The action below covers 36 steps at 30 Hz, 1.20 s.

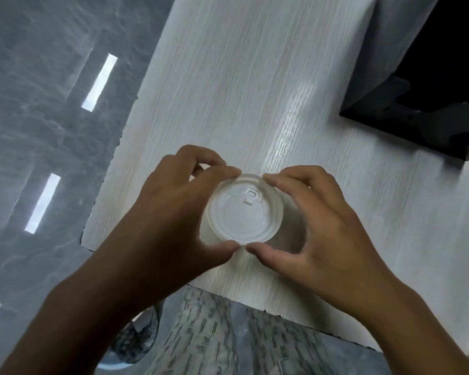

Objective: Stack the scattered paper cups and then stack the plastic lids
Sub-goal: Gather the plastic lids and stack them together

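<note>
While both my left hand (179, 209) and right hand (303, 220) pinch the lids (244, 212) by the rim just above the table (228, 90), I judge cups done, since none show; stacking nearly finished.

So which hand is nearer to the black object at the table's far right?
The right hand. It grips the lid stack on the side toward the black object; the left hand grips the stack's opposite side, farther away.
</note>
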Tool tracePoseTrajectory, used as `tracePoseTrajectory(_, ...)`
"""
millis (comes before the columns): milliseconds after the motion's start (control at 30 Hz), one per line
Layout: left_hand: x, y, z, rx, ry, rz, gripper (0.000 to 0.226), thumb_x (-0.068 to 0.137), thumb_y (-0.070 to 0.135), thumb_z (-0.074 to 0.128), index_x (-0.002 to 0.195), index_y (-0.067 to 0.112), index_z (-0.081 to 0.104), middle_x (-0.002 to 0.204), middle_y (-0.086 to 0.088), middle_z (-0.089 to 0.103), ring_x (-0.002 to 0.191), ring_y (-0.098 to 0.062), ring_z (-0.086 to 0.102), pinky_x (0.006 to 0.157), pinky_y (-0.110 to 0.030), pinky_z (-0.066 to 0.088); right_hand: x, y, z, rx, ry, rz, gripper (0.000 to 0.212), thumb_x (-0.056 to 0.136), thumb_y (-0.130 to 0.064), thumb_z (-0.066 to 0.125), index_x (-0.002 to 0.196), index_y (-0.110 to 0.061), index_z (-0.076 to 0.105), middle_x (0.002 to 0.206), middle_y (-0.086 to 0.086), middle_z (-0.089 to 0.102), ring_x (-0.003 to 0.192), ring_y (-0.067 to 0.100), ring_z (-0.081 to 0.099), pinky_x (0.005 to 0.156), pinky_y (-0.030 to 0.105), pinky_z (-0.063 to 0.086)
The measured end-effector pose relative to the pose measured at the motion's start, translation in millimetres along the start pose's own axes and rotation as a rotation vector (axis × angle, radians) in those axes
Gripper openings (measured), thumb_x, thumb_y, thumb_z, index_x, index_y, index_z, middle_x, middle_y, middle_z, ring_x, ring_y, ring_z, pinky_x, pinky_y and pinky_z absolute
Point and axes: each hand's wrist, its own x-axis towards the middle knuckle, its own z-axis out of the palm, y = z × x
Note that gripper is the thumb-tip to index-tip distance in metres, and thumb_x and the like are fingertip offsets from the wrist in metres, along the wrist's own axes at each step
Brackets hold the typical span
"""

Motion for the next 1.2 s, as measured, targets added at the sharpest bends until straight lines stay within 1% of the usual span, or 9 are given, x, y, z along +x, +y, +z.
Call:
tracePoseTrajectory(200, 2, -5, -3, -0.005, -0.040, -0.015, 0.088, 0.061, 0.060, 0.077, 0.140, 0.034, 0.051, 0.138, 0.010, 0.048, 0.122, -0.015, 0.051, 0.099, -0.036, 0.046, -2, 2, 10, 0.073, -0.030, 0.033, 0.084, 0.080, -0.063, 0.071, 0.151, -0.029, 0.042, 0.138, -0.018, 0.044, 0.130, 0.005, 0.045, 0.106, 0.013, 0.037)
tracePoseTrajectory(367, -2, 8, -10, 0.063, -0.037, -0.018, 0.101, 0.059, 0.070, 0.079, 0.148, 0.037, 0.044, 0.143, 0.009, 0.046, 0.126, -0.013, 0.043, 0.101, -0.039, 0.039, -12, 6, 1, 0.119, -0.019, 0.057, 0.094, 0.077, -0.068, 0.070, 0.156, -0.037, 0.031, 0.139, -0.024, 0.042, 0.133, 0.006, 0.043, 0.106, 0.014, 0.035)
tracePoseTrajectory(533, 0, 51, 4, 0.037, 0.029, 0.093, 0.098, 0.060, 0.066, 0.082, 0.147, 0.036, 0.047, 0.141, 0.012, 0.046, 0.126, -0.014, 0.043, 0.097, -0.046, 0.047, -47, 28, -27, 0.077, 0.059, 0.098, 0.086, 0.074, -0.066, 0.074, 0.150, -0.038, 0.042, 0.138, -0.024, 0.045, 0.131, 0.008, 0.046, 0.101, 0.016, 0.040)
tracePoseTrajectory(633, 4, 77, 28, -0.013, -0.038, 0.141, 0.094, 0.062, 0.061, 0.082, 0.145, 0.039, 0.047, 0.140, 0.017, 0.043, 0.126, -0.008, 0.040, 0.098, -0.036, 0.044, -76, 49, -38, 0.033, 0.074, 0.150, 0.083, 0.073, -0.065, 0.075, 0.146, -0.036, 0.049, 0.136, -0.022, 0.046, 0.130, 0.005, 0.045, 0.103, 0.012, 0.038)
tracePoseTrajectory(700, 8, 92, 48, -0.012, -0.105, 0.184, 0.090, 0.062, 0.060, 0.077, 0.145, 0.040, 0.046, 0.140, 0.018, 0.043, 0.125, -0.006, 0.040, 0.098, -0.028, 0.041, -98, 63, -44, 0.009, 0.084, 0.188, 0.079, 0.074, -0.066, 0.073, 0.144, -0.036, 0.052, 0.134, -0.021, 0.046, 0.128, 0.005, 0.045, 0.101, 0.015, 0.039)
tracePoseTrajectory(833, 15, 121, 92, 0.005, -0.232, 0.259, 0.085, 0.066, 0.060, 0.071, 0.144, 0.042, 0.042, 0.142, 0.017, 0.041, 0.125, -0.007, 0.043, 0.100, -0.027, 0.044, -141, 88, -54, 0.001, 0.106, 0.266, 0.080, 0.071, -0.065, 0.075, 0.142, -0.035, 0.054, 0.133, -0.022, 0.044, 0.127, 0.004, 0.044, 0.103, 0.009, 0.035)
tracePoseTrajectory(933, 18, 136, 120, 0.007, -0.302, 0.302, 0.086, 0.069, 0.059, 0.075, 0.145, 0.043, 0.040, 0.144, 0.018, 0.039, 0.126, -0.005, 0.041, 0.102, -0.026, 0.043, -169, 101, -58, 0.039, 0.139, 0.321, 0.079, 0.070, -0.066, 0.072, 0.141, -0.037, 0.053, 0.134, -0.025, 0.043, 0.127, 0.003, 0.042, 0.102, 0.006, 0.032)
tracePoseTrajectory(1067, 24, 149, 148, 0.021, -0.378, 0.309, 0.089, 0.072, 0.065, 0.073, 0.148, 0.049, 0.030, 0.147, 0.022, 0.032, 0.128, 0.000, 0.031, 0.106, -0.023, 0.036, -196, 117, -55, 0.049, 0.198, 0.358, 0.081, 0.070, -0.066, 0.071, 0.142, -0.036, 0.051, 0.133, -0.021, 0.044, 0.126, 0.004, 0.042, 0.103, 0.018, 0.037)
tracePoseTrajectory(1200, 26, 156, 169, 0.090, -0.417, 0.342, 0.089, 0.069, 0.080, 0.055, 0.146, 0.040, 0.035, 0.143, 0.012, 0.044, 0.123, -0.007, 0.039, 0.099, -0.030, 0.042, -209, 128, -45, 0.006, 0.217, 0.356, 0.086, 0.068, -0.066, 0.071, 0.142, -0.029, 0.049, 0.134, -0.009, 0.046, 0.120, 0.014, 0.044, 0.098, 0.032, 0.043)
